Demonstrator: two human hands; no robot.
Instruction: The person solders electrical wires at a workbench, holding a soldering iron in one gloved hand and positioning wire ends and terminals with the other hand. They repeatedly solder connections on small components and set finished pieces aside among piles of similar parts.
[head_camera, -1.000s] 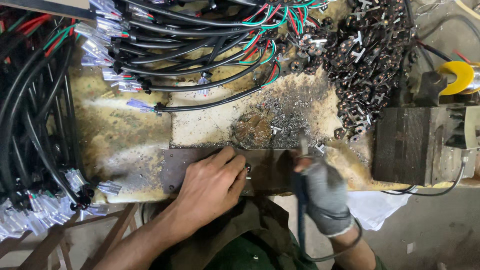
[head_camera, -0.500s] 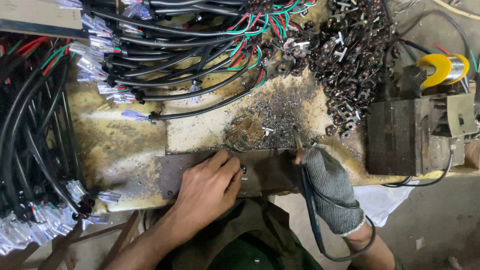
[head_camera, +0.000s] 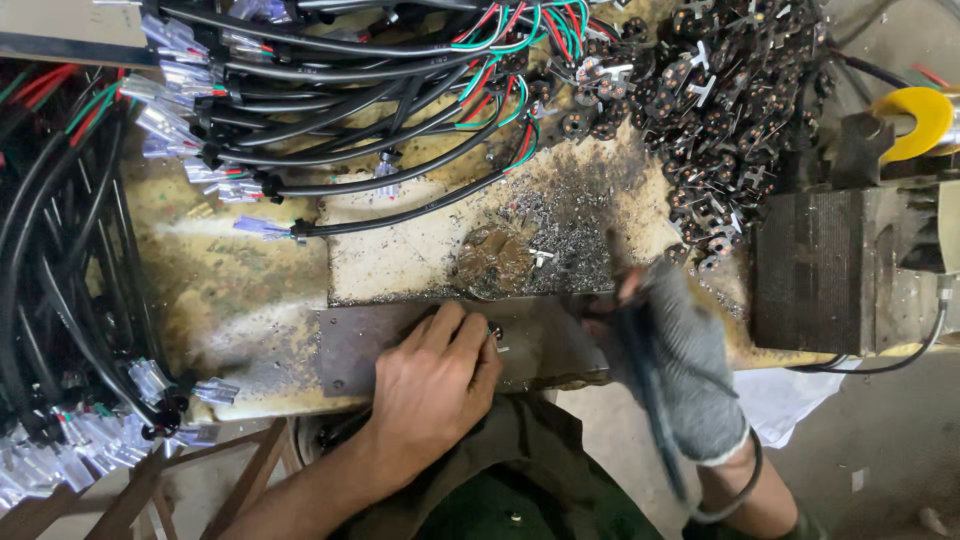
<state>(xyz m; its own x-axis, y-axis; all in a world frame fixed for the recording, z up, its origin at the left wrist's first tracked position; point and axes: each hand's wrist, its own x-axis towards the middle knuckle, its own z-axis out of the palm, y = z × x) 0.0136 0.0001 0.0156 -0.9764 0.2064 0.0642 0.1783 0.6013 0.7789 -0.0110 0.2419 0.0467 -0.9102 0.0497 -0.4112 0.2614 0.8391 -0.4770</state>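
Right hand (head_camera: 680, 370) shifted, blurred — grips black tool | left hand (head_camera: 435, 375) flat on metal plate (head_camera: 350, 345)

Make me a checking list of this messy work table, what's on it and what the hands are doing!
Surface: stained yellow bench, metal crumbs near the middle.
Job's things: dark metal plate at the front edge; small part under the fingertips, too small to tell.
Clutter: heap of small dark parts.
Hands: bare left hand pressing on the plate; gloved right hand, blurred, holding a dark tool.
Cables: black cable bundles with clear plugs.
Surroundings: grey machine block, yellow hook.
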